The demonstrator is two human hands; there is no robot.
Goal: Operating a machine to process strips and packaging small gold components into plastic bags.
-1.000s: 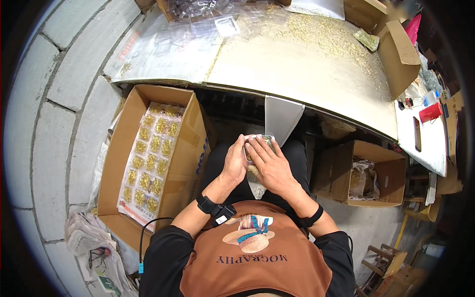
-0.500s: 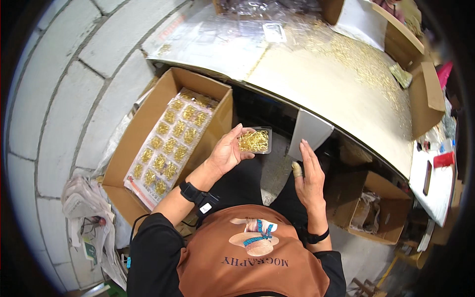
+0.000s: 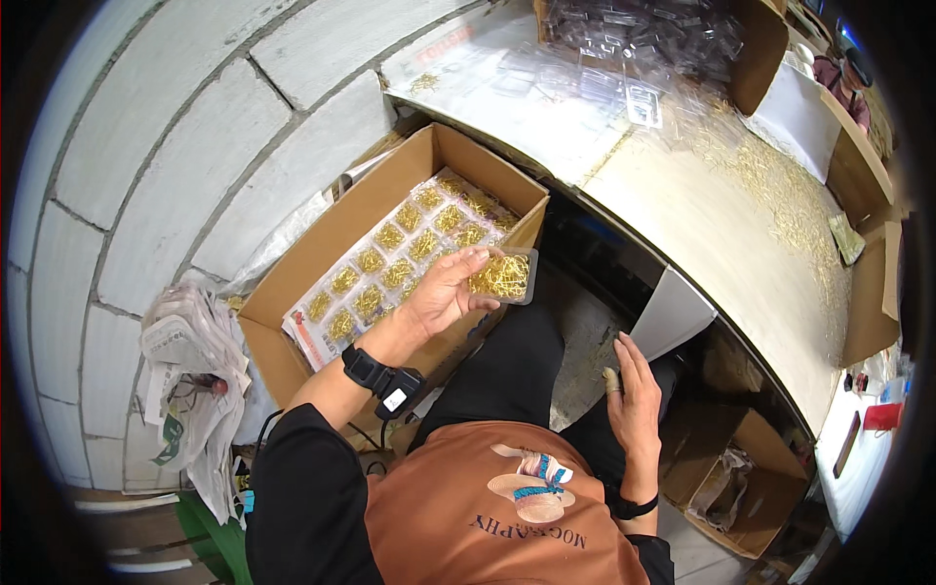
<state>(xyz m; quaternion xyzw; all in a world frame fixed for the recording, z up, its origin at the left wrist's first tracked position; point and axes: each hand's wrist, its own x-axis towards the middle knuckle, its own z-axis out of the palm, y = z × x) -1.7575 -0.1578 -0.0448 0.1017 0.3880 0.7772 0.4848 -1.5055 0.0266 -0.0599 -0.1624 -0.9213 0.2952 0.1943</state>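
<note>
A clear plastic box (image 3: 502, 277) full of thin gold-coloured wire-like pieces is gripped at its edge by my left hand (image 3: 444, 295), thumb and fingers closed on it. It is held beside the near right edge of a cardboard carton (image 3: 283, 285). Inside the carton, rows of similar filled boxes (image 3: 398, 272) lie on printed paper. My right hand (image 3: 637, 400) is over my lap, its fingers stretched out and nothing in it. One of its digits wears a tan finger cover (image 3: 611, 380).
A worktable (image 3: 673, 200) with scattered gold pieces (image 3: 790, 190) curves along the right. At its far end, a carton holds many empty clear boxes (image 3: 643, 34). Another open carton (image 3: 756, 487) stands below the table. Papers (image 3: 195, 361) hang left of the filled carton, near the block wall (image 3: 156, 185).
My view has turned left, so the carton and table appear further right. The held box is now nearer the carton. My right hand sits a little lower, away from the box.
</note>
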